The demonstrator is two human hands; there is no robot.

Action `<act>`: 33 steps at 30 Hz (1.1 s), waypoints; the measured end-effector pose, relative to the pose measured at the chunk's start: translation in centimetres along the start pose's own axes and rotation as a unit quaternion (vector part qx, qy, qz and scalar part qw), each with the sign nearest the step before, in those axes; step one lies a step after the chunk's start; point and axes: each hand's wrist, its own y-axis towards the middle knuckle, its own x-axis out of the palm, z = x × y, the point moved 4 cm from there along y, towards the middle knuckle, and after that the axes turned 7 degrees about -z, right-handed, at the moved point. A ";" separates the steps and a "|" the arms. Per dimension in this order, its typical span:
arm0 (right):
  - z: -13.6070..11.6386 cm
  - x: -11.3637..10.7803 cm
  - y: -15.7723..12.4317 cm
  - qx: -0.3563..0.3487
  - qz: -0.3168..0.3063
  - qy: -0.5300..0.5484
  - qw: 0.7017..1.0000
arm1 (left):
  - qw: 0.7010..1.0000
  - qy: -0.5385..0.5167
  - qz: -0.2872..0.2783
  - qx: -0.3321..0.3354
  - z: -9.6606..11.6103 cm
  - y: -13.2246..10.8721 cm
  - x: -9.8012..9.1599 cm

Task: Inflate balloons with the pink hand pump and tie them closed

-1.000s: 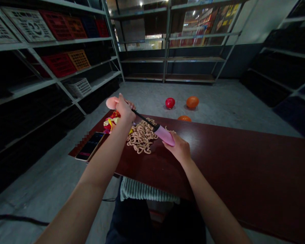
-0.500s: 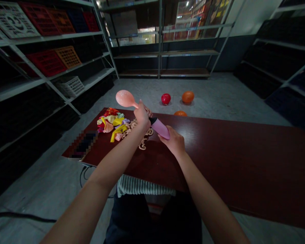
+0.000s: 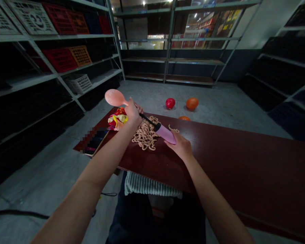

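Note:
My left hand [image 3: 133, 111] is closed around the neck of a partly inflated peach balloon [image 3: 114, 97], over the far end of a hand balloon pump. My right hand [image 3: 181, 146] wraps the pump's pink-purple barrel [image 3: 167, 134]. Between the hands a black rod [image 3: 147, 119] shows, drawn out of the barrel. Below the rod, a heap of beige squiggly strands [image 3: 145, 135] lies on the dark red table [image 3: 218, 152]. Uninflated balloons in several colours [image 3: 118, 118] sit beyond my left forearm, partly hidden by it.
A red balloon [image 3: 170, 103] and an orange balloon [image 3: 192, 103] rest on the floor past the table; another orange one [image 3: 184, 118] is partly hidden by its edge. A blurred-out dark object [image 3: 96, 140] lies at the table's left end. Shelves with crates [image 3: 59, 60] stand left.
My hands have moved apart, exposing the black rod between them. The balloon has shifted left with my left hand. My view has turned slightly, and more of the beige strands show.

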 end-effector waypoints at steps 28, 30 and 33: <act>2.0 0.3 -0.1 0.088 0.016 0.015 0.996 | 0.995 0.047 -0.083 -0.019 -8.6 -4.3 4.0; 1.8 0.4 0.0 0.082 0.017 0.013 0.996 | 0.996 0.044 -0.070 -0.018 -8.0 -4.1 3.9; 1.4 0.6 0.1 0.063 0.018 0.012 0.998 | 0.997 0.036 -0.065 -0.008 -6.4 -3.6 3.4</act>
